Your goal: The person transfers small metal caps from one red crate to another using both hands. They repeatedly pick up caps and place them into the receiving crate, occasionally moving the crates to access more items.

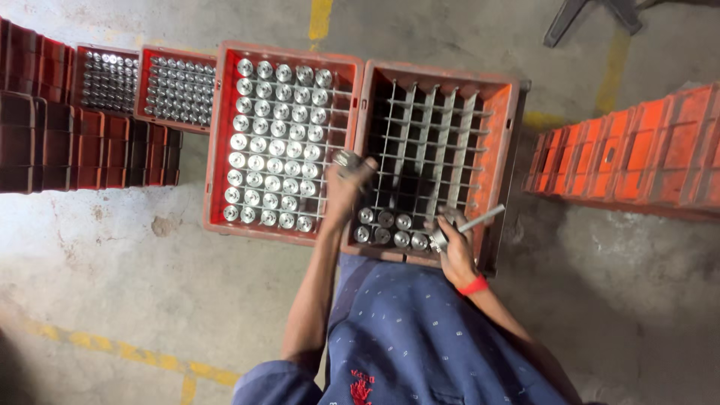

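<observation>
Left hand (346, 184) clenched on metal cylinder (346, 159), between full crate (225, 142) and gridded crate (510, 135); right hand (454, 247) gripping rod (481, 219).

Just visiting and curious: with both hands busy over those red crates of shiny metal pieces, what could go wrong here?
The left hand holds a metal piece above the seam between the full crate and the nearly empty crate; it might slip and fall. The right hand grips a piece and a thin rod, which could catch the wire grid.

Head cam, straight down, crates (360, 75) near.
</observation>
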Motion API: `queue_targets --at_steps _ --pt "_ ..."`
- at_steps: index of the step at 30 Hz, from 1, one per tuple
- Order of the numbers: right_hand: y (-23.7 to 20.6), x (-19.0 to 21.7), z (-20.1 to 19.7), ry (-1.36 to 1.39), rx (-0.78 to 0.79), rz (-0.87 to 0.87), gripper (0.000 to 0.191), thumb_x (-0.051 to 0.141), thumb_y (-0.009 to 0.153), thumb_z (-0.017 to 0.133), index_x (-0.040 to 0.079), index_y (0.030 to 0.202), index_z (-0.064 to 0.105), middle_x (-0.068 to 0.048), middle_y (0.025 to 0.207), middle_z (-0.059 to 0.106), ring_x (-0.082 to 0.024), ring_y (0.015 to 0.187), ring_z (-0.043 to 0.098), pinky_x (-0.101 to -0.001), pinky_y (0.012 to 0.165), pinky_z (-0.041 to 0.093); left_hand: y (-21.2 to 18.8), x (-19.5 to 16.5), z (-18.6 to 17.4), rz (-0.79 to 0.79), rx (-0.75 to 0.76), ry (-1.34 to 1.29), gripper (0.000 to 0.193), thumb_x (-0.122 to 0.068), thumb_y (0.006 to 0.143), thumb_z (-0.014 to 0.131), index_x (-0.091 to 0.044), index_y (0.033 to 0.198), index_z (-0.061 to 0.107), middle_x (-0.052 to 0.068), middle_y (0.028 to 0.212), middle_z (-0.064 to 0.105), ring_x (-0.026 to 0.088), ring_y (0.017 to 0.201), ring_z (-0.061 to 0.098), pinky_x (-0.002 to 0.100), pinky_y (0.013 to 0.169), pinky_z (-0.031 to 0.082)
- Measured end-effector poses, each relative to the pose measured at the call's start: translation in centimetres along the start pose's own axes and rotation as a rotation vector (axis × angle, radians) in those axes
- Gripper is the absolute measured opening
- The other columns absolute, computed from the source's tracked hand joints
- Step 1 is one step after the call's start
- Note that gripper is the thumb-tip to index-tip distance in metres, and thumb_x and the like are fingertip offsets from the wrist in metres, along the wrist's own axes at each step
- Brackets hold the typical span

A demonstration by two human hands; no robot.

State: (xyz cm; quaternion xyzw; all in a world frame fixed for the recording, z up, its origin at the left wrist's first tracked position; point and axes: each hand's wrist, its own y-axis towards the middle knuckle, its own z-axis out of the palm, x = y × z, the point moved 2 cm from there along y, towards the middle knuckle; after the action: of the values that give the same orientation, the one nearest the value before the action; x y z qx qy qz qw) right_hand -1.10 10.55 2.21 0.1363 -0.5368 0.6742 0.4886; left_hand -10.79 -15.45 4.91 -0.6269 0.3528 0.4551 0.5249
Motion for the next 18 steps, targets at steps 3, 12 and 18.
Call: queue_targets --at_steps 3,12,18 --pt "0.0 1.2 3.3 -0.001 0.104 -0.137 0.024 0.005 0.102 0.061 0.003 0.125 0.061 -0.008 0.086 0.066 -0.018 0.086 0.068 -0.0310 0.083 0.057 -6.0 1.4 2.8 0.267 0.125 0.274 0.020 -0.012 0.080 0.081 -0.004 0.095 0.069 0.007 0.082 0.072 0.017 0.074 0.067 0.032 0.068 0.054" --pt "-1.9 1.6 4.8 -0.219 0.209 -0.271 0.014 0.007 0.104 0.059 0.004 0.118 0.060 -0.007 0.082 0.066 -0.016 0.083 0.067 -0.0302 0.080 0.056 -12.3 4.0 6.4 -0.017 0.490 0.571 0.046 -0.026 0.071 0.085 -0.007 0.112 0.075 0.019 0.098 0.077 0.034 0.090 0.076 0.043 0.081 0.058" --pt "0.4 -0.3 1.2 -0.058 0.207 0.028 0.020 0.005 0.098 0.059 0.003 0.118 0.060 -0.008 0.080 0.065 -0.018 0.081 0.068 -0.0318 0.075 0.057 -12.1 3.8 6.8 -0.068 0.641 0.451 0.058 -0.041 0.076 0.083 -0.002 0.116 0.070 0.021 0.100 0.077 0.033 0.095 0.076 0.043 0.086 0.058"
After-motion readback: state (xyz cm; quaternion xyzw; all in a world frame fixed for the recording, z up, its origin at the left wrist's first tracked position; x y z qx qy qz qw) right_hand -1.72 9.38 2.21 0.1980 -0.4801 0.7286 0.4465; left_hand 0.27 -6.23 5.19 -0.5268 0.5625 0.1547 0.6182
